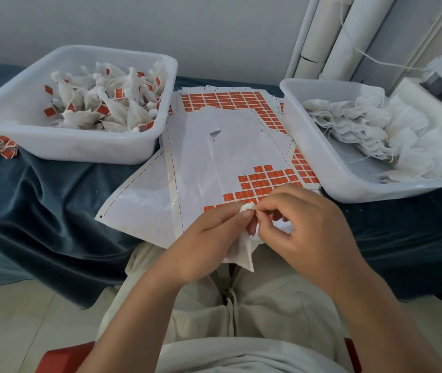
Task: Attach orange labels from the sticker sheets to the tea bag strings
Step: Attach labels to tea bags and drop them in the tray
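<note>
a low table draped in dark blue cloth (39,189) stood against a pale wall, with white pipes at one o'clock. the sticker sheets (214,146) lay at the centre, mostly peeled bare, with orange labels (265,181) left in a band at twelve o'clock and a stepped patch just beyond the hands. a white tub (61,149) at ten o'clock held finished tea bags with orange tags; another tub (330,160) at two o'clock held plain ones.

the tea bag (241,251) hung over the lap, long axis running from its bunched top at twelve down to six. the left hand (209,238) was pinched shut on that top. the right hand (306,222), at three o'clock from it, had thumb and forefinger closed right against the bunched top, probably on the string or a label, too small to tell. the remaining labels lay nearer the right hand.

print on the labels was too fine to read.
</note>
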A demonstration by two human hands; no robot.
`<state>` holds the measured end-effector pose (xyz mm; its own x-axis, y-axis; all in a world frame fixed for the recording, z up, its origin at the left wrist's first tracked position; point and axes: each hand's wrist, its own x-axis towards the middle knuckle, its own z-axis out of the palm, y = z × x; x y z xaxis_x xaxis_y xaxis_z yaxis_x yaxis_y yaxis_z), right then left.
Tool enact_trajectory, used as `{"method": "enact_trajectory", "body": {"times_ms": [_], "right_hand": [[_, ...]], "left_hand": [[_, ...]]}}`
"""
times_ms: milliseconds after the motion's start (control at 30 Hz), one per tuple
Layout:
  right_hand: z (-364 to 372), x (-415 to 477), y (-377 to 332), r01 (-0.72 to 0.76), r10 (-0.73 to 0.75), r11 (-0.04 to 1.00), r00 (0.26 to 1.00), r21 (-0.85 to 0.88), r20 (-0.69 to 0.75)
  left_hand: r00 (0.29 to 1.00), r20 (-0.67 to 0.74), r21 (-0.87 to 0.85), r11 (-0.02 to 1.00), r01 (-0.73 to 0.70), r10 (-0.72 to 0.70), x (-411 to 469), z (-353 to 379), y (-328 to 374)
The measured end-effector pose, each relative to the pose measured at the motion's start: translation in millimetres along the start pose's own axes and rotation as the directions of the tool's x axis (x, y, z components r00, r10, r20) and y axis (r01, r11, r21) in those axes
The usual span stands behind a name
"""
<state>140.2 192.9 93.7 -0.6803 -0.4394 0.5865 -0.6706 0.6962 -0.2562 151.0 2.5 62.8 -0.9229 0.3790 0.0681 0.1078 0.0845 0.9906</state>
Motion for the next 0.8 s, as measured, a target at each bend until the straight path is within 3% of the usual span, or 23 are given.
{"method": "enact_trajectory", "body": {"times_ms": [100,167,233,300,433,533,667,800], "right_hand": [[-1,2,-1,-0.193,0.159,0.953,0.975,0.232,0.158],[-3,3,-2,-0.357,0.222,0.834,0.915,0.421,0.336],[-3,2,-3,-0.446,0.28,0.748,0.883,0.492,0.376],[-1,1,-5,-0.396,0.31,0.81,0.915,0.433,0.258],[1,0,-7,-0.2,0.189,0.951,0.98,0.234,0.069],[-2,1,-1,-0.209,0.198,0.914,0.978,0.348,0.067],[-4,1,9,0.012,-0.045,0.983,0.983,0.181,0.177],[-2,-2,14,0.171,-0.184,0.98,0.974,0.106,0.133]], "left_hand": [[0.998,0.011,-0.063,0.996,0.06,-0.059,1,-5,-3],[0.995,0.046,-0.149,0.984,0.097,-0.091,1,-7,-7],[0.993,0.086,-0.268,0.958,0.102,-0.082,0,-6,-10],[0.992,0.105,-0.327,0.94,0.101,-0.07,0,-5,-12],[0.993,0.099,-0.303,0.948,0.095,-0.068,1,-4,-11],[0.986,0.153,-0.251,0.963,0.097,-0.06,-1,-8,-4],[0.947,0.306,-0.202,0.965,0.165,-0.098,-6,-12,1],[0.914,0.385,-0.205,0.954,0.219,-0.127,-8,-11,5]]}}
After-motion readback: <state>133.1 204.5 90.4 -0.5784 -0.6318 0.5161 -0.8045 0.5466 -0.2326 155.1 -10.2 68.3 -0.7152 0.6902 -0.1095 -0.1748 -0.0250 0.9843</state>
